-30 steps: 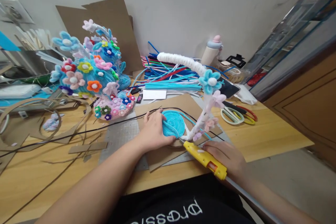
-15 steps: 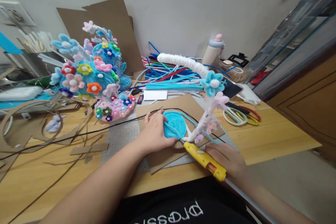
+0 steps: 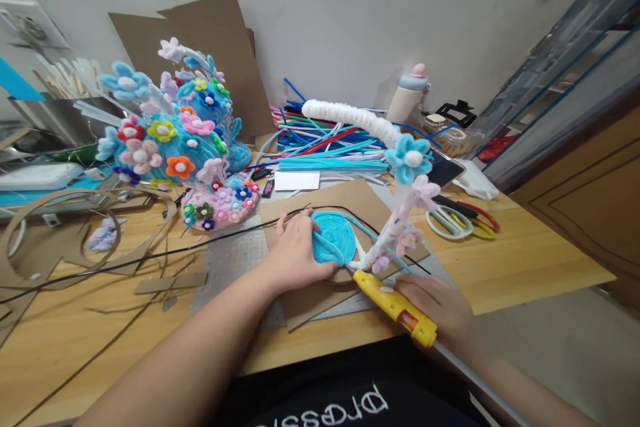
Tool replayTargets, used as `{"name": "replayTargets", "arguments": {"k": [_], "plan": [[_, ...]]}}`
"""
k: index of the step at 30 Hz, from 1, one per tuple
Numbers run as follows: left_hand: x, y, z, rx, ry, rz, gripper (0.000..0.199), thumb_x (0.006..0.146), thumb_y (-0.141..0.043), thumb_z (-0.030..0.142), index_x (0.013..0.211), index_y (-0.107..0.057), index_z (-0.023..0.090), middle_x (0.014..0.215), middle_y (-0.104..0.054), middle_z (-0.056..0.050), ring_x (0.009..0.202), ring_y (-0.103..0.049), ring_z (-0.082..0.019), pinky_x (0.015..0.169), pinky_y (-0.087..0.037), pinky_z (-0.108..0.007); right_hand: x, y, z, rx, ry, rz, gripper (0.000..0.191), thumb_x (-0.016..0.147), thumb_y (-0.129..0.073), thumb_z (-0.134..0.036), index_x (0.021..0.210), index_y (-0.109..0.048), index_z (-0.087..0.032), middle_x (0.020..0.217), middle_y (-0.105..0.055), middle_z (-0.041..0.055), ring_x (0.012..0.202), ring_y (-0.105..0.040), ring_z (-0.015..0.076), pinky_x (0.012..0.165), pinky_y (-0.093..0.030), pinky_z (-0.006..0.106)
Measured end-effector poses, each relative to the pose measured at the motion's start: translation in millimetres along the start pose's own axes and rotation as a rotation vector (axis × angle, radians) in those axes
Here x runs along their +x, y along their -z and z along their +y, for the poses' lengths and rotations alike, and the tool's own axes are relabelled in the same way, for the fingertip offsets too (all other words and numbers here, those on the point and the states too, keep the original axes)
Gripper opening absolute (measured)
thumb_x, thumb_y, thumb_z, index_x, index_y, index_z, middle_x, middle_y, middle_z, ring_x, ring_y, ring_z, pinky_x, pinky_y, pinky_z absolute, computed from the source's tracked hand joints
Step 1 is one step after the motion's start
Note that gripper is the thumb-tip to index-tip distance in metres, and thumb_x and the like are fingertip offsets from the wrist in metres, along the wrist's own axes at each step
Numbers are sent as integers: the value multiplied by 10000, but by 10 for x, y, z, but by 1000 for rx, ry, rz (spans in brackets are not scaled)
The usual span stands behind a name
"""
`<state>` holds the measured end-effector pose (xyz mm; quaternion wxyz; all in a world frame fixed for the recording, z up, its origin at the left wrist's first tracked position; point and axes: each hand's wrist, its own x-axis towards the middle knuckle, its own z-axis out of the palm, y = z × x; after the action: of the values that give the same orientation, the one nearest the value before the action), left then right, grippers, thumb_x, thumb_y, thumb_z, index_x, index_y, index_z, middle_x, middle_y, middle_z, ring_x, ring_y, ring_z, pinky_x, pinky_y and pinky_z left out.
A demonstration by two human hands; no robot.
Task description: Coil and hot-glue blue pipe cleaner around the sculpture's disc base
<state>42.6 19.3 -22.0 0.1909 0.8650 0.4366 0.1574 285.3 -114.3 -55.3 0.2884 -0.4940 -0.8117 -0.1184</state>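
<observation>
On a piece of cardboard lies a round base covered with a flat spiral of blue pipe cleaner (image 3: 336, 235). My left hand (image 3: 295, 250) grips its left edge, fingers at the far side and thumb at the near side. In my right hand (image 3: 443, 307) is a yellow hot glue gun (image 3: 395, 307), its nozzle at the spiral's near right edge. A white fuzzy stem (image 3: 383, 243) with pink, purple and blue flowers rises from the base's right side and curls left at the top. A loose blue strand runs from the spiral toward my right hand.
A flower-covered blue ornament (image 3: 185, 140) stands at the left. Behind the base lies a pile of pipe cleaners (image 3: 330, 147). Scissors (image 3: 450, 221) and a bottle (image 3: 407, 97) are at the right. Cardboard rings (image 3: 117, 227) lie left; a black cable (image 3: 150, 255) crosses the table.
The glue gun and my right hand have shifted slightly right and down in view. The flowered stem also sits a little further right. My left hand keeps its hold.
</observation>
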Motion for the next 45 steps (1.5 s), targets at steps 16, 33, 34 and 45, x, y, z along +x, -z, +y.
{"name": "replayTargets", "arguments": {"k": [16, 33, 34, 45], "plan": [[2, 0, 21, 12, 8, 4, 567, 613, -713, 509, 1006, -447, 200, 1421, -429, -209, 1389, -318, -317, 1149, -117, -543, -8, -39, -17, 9, -4, 11, 143, 952, -416, -198, 912, -553, -192, 891, -675, 73, 783, -633, 183, 703, -447, 319], [6, 10, 22, 7, 11, -8, 565, 608, -709, 516, 996, -455, 195, 1419, -426, -220, 1390, -317, -312, 1145, -108, -556, -47, -19, -13, 50, -43, -16, 126, 907, -438, -173, 902, -565, -175, 832, -653, 81, 767, -610, 198, 690, -421, 335], [6, 11, 21, 6, 11, -7, 569, 606, -712, 516, 997, -455, 194, 1424, -421, -221, 1390, -315, -315, 1145, -108, -556, -41, -10, -10, 48, -37, -7, 129, 906, -435, -163, 906, -563, -176, 828, -650, 77, 757, -603, 192, 685, -416, 331], [2, 7, 29, -3, 11, 10, 565, 604, -717, 508, 999, -460, 196, 1391, -452, -193, 1354, -362, -339, 1144, -111, -560, 2, 72, -11, -14, -27, -13, 132, 916, -424, -156, 878, -548, -179, 791, -638, 69, 723, -591, 191, 659, -382, 320]]}}
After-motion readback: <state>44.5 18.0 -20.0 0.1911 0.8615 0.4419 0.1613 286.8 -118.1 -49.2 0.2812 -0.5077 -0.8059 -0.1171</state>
